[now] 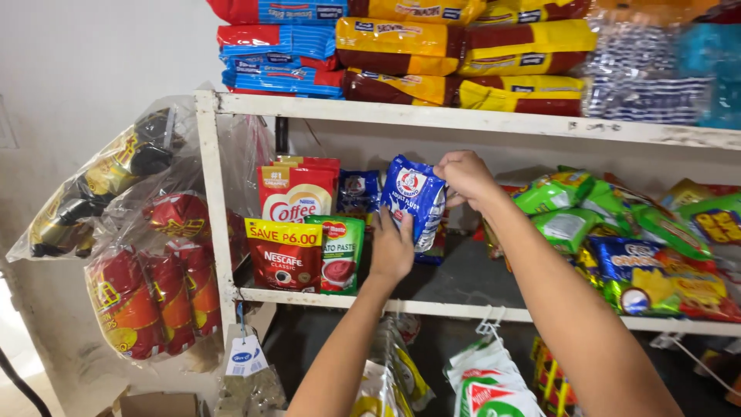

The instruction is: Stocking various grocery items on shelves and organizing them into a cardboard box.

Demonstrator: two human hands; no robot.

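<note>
**Blue pouch held at the shelf**

My right hand pinches the top corner of a blue-and-white pouch; my left hand clasps its lower edge. It stands upright, glossy and slightly crumpled, just above the dark shelf. Left of my grip stand red pouches and a green sachet; right of it, green snack packets are heaped.

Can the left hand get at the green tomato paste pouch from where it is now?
Probably yes. The left hand rests on the blue pouch, right beside the green tomato paste pouch, which stands at the shelf's front edge with nothing in front of it.
</note>
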